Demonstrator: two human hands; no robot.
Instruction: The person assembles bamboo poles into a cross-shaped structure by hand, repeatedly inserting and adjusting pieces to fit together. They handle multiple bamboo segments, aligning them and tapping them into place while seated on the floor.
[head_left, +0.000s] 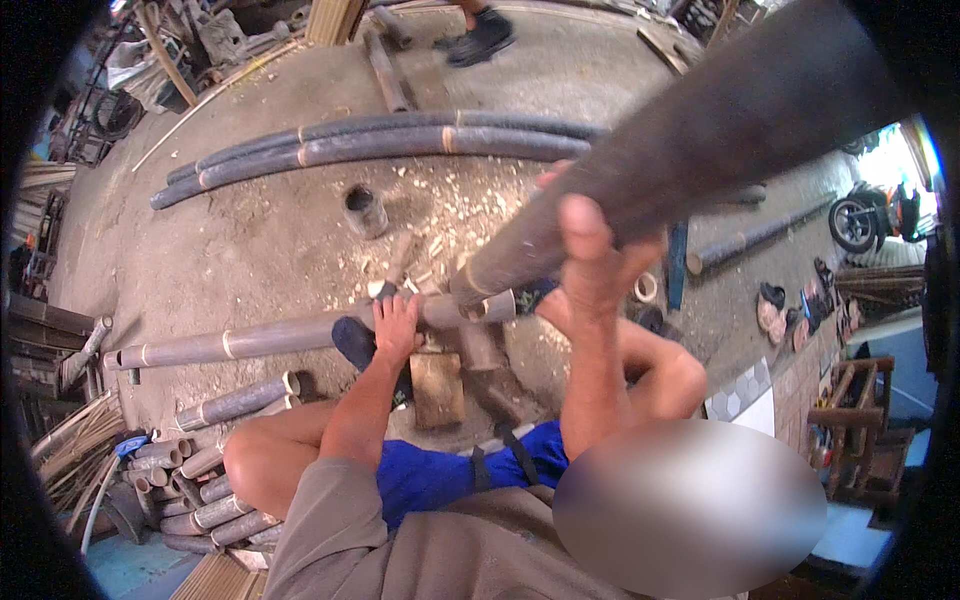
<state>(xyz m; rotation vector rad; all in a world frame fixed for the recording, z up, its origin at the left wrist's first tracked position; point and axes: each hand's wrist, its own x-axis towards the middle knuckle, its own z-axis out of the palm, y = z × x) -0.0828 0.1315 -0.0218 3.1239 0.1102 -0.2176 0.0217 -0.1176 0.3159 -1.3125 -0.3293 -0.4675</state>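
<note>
Dark-brown bamboo, head view: one thick bamboo pole (740, 130), raised aslant, upper end toward the upper right; lower end over the lying bamboo pole (240, 343), close to that piece's right end. Contact between the two: cannot tell.

Right hand (592, 255): wrapped about the raised pole partway along its lower portion, thumb on the near side, fingers curled beyond, partly hidden.

Left hand (395, 325): palm down on the lying pole, fingers lightly spread across its top, pinching nothing. Beside it, the left foot (357, 342) in dark footwear, against the same pole.

Handling note, by judgement: the lower end wants slow, square guidance onto the lying piece; the left palm should press firmly against rolling, its fingertips kept clear of the descending end; the right grip should balance the long upper portion.

Nearby: wooden block (437, 390), below the lying pole; short bamboo container (370, 222), upright beyond it; pale shavings (488, 193), scattered; paired long bamboo poles (375, 145), lying farther off.
</note>
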